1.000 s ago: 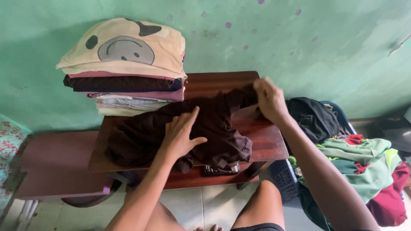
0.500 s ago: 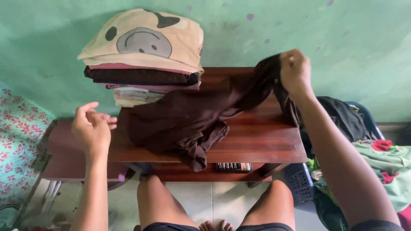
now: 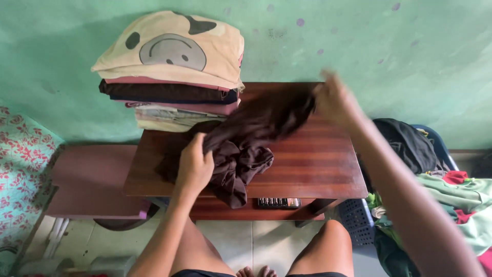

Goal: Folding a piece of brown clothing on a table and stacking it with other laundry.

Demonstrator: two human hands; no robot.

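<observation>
- Head camera view, looking down past two bare knees at a small dark wooden surface (image 3: 307,164) set against a green wall (image 3: 410,56).
- A dark brown garment (image 3: 246,138) lies bunched across the middle of the surface, one crumpled end hanging over the near edge.
- Left hand (image 3: 195,166) rests on the garment's near left part – its fingers are curled closed around a fold of the cloth.
- Right hand (image 3: 335,100) is raised at the far right of the garment and is blurred; it meets the stretched end of the cloth, but I cannot tell whether its fingers are closed on it.
- A stack of folded clothes (image 3: 171,87) stands at the far left corner, topped by a cream piece with a grey smiling face.
- A blue basket (image 3: 353,220) to the right is heaped with loose clothing – black, green and red.
- A lower reddish bench (image 3: 92,179) sits to the left, beside a floral fabric (image 3: 23,169).
</observation>
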